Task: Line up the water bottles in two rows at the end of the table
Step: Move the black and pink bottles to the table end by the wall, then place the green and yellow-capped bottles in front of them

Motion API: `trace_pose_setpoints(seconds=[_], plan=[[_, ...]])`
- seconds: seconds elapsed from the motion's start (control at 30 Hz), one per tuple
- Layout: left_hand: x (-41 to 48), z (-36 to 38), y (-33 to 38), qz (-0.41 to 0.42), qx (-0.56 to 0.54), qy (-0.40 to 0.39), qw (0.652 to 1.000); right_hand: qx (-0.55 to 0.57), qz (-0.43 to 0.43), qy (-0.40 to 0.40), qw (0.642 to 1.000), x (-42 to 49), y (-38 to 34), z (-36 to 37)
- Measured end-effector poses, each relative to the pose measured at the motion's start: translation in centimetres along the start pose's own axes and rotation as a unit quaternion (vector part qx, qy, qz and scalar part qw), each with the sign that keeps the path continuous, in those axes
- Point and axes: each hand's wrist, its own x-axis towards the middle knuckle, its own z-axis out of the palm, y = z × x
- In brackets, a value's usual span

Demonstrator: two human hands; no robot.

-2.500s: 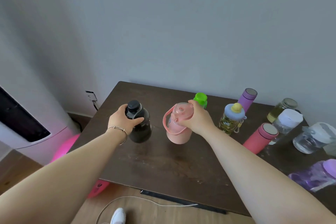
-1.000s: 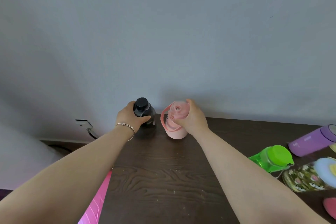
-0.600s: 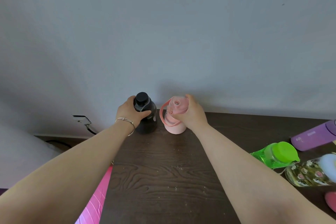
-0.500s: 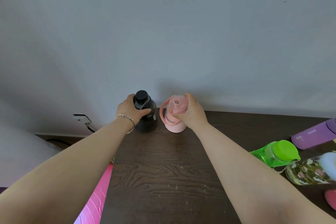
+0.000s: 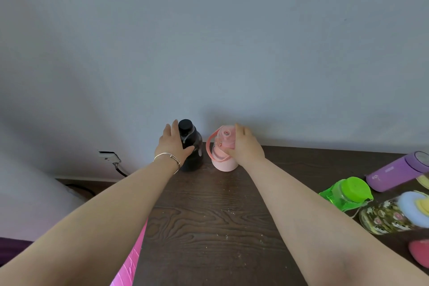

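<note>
- Presently, two bottles stand upright and side by side on the dark wooden table (image 5: 209,227), at its far edge against the grey wall (image 5: 209,42).
- Black bottle (image 5: 193,153): on the left of the pair, dark screw cap on top, close to the table's left corner.
- Pink bottle (image 5: 224,161): just to the right of the black one, a narrow gap between them; its carry loop hangs on the side facing the black bottle.
- Left hand (image 5: 173,146): laid against the left side of the black bottle, fingers extended upward beside the cap and slightly spread, thumb across the body. The grasp looks loosened; whether any pressure is applied cannot be told.
- Right hand (image 5: 246,146): wrapped over the top and right side of the pink bottle, fingers curled on the lid, thumb at the front below it.
- Bracelet (image 5: 167,158): thin metal band on the left wrist.
- Right side of the table, well apart from the pair: green-capped bottle (image 5: 346,193), purple bottle (image 5: 399,174), and a patterned bottle (image 5: 390,217) with a blue and yellow top. All are skewed by the wide lens, so whether they stand or lie cannot be told.
- Red-pink object at the lower right edge, cut off by the frame; type not determined.
- Wall socket (image 5: 108,155) with a cable, low on the wall, left of the table.
</note>
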Motion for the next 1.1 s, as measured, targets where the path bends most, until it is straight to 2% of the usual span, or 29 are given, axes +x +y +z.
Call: trace_pose_setpoints(seconds=[0.17,0.3,0.77,1.1], plan=[[-3.5,-1.0,0.3,0.065,0.190,0.001,0.980,-0.136,-0.065,0.044,0.988,-3.5,0.2,-0.8],[-6.8,-1.1,0.3,0.109,0.258,-0.012,0.960,-0.213,-0.071,0.039,0.974,-7.2,0.7,-0.9],[-15.8,0.3,3.0,0.180,0.274,-0.022,0.945,-0.246,-0.030,0.054,0.967,-18.6,4.5,-3.1],[-20.2,4.1,11.8,0.193,0.304,-0.018,0.933,-0.219,-0.012,0.072,0.973,-23.0,13.6,-7.6]])
